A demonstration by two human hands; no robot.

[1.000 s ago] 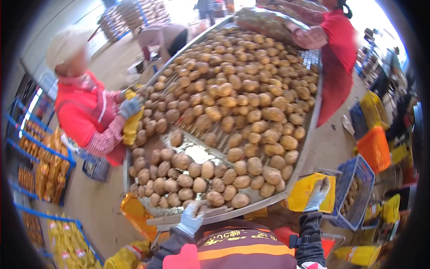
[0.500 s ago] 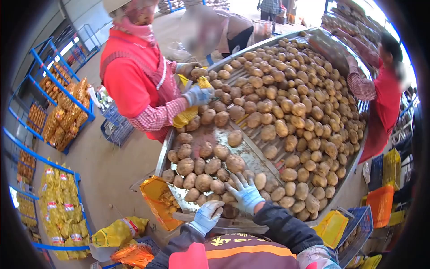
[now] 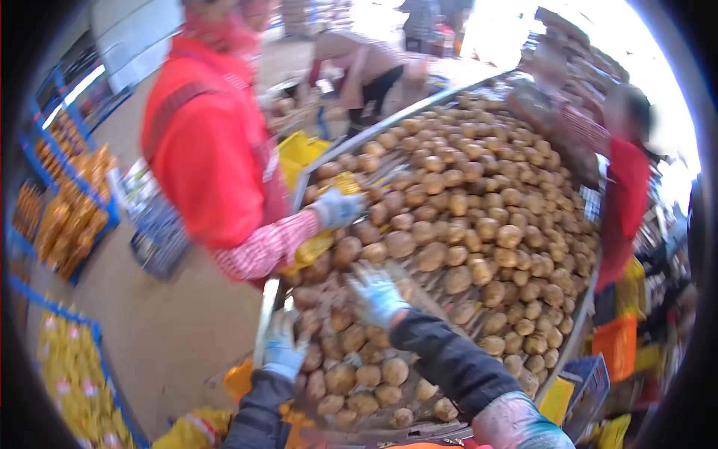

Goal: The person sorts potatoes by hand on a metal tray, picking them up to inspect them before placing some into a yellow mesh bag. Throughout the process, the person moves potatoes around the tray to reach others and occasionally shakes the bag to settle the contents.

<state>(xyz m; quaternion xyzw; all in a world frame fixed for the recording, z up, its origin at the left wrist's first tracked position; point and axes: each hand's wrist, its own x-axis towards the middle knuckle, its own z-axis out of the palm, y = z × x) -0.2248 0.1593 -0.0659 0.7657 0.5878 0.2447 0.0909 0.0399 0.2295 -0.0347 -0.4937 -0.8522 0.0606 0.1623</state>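
Many brown potatoes lie heaped on a metal sorting table. My right hand, in a pale blue glove, rests on potatoes near the table's middle, fingers spread and somewhat blurred. At the left edge, my left hand, gloved alike, has its fingers apart beside the potatoes. Neither of my hands grips anything. Just beyond them, a co-worker's gloved hand touches a yellow mesh bag at the table's left side.
A person in red stands close at the left; another leans over the far right. Someone bends behind the table. Blue-framed carts with filled bags line the left. Orange and blue crates stand at the right.
Both my hands have moved farther up the table, and the left is now at its left edge. The view has shifted. The co-worker's near hand has come down beside the potatoes.
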